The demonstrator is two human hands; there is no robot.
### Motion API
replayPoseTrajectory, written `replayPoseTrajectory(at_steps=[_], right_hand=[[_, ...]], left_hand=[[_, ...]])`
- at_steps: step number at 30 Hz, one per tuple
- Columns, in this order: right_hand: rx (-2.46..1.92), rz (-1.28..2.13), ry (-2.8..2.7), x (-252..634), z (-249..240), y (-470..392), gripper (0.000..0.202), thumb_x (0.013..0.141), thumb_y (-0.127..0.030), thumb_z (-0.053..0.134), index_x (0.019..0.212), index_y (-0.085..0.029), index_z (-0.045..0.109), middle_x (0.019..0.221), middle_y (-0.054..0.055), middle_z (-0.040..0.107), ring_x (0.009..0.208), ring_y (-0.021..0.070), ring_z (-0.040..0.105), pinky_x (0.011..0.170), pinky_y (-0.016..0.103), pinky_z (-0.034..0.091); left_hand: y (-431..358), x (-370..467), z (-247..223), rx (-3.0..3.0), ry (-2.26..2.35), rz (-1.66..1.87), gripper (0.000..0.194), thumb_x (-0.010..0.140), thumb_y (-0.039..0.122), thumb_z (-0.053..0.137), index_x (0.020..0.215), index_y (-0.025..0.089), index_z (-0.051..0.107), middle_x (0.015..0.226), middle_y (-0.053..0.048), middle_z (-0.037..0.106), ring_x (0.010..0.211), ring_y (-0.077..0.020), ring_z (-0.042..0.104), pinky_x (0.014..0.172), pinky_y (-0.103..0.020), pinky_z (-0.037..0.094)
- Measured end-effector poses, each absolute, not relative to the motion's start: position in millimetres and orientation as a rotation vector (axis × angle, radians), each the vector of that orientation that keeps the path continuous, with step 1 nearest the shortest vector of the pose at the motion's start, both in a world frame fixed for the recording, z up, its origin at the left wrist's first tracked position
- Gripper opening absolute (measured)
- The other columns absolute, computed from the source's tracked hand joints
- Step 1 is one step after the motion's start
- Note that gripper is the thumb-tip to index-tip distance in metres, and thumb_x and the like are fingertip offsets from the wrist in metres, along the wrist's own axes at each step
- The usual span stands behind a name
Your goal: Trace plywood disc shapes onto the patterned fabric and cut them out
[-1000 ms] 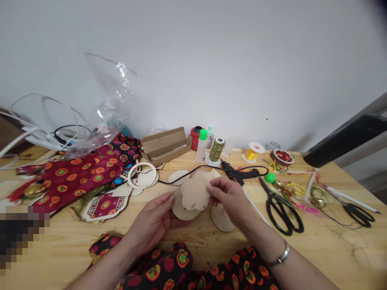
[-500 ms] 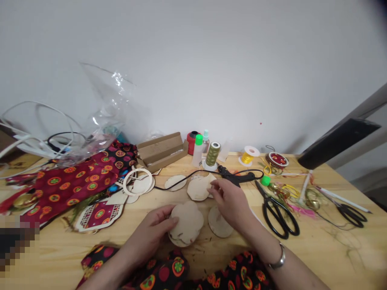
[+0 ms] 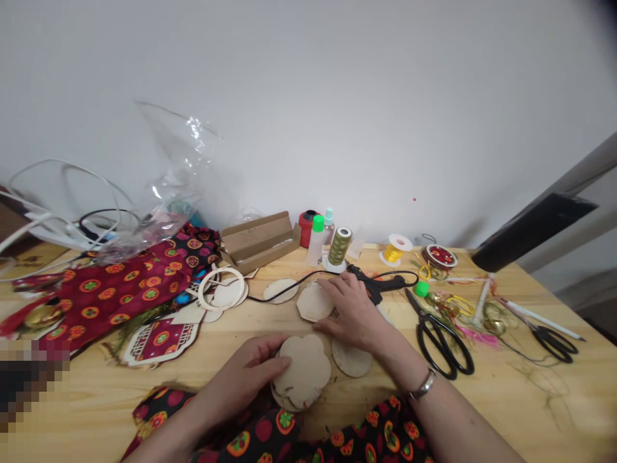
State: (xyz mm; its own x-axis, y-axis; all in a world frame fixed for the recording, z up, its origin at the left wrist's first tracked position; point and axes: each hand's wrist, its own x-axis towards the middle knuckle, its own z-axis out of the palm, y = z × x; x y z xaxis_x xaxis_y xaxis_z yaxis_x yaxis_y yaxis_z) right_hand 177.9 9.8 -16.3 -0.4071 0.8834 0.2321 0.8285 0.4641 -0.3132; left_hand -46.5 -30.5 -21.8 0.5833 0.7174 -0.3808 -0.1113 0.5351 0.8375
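- Currently, a beige, flower-shaped, board-like piece (image 3: 307, 370), without clear long axis, is pinched at its left edge by the left grip (image 3: 253, 366).
- Beyond it, a beige, angular, board-like piece (image 3: 312, 303) is partly covered by the nearer right grip (image 3: 354, 308); whether anything is pinched there cannot be told.

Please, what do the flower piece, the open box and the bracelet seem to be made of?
Flower piece: probably thin wood or card, being pale, matt and flat.
Open box: likely cardboard, matt brown with folded flaps.
Bracelet: seemingly metal, silvery with bright highlights.
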Motion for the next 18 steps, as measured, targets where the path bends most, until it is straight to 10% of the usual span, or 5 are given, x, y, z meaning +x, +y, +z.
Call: replayPoseTrajectory(at_steps=[10,18], right_hand=[[-1.170,0.259,-2.202,186.9,-16.3,6.7,0.061,0.075,-0.041,0.074,0.127,-0.017,0.052,0.118,0.014,0.057,0.111,0.0283,0.046,0.096,0.046,0.040],[-1.077,1.005,-1.206,189.7,-16.9,13.9,0.053,0.085,-0.065,0.047,0.105,-0.020,0.065,0.089,0.006,0.069,0.081,0.0224,0.063,0.074,0.036,0.052]], left_hand=[[-29.5,-49.7,-27.1,0.883,0.845,0.598,0.036,0.077,0.032,0.069,0.110,0.019,0.070,0.095,-0.007,0.075,0.083,-0.0223,0.067,0.077,-0.031,0.050],[-26.3,-49.7,-27.2,0.872,0.925,0.650,0.039,0.073,0.036,0.072,0.107,0.017,0.071,0.097,-0.007,0.075,0.082,-0.0216,0.067,0.078,-0.031,0.050]])
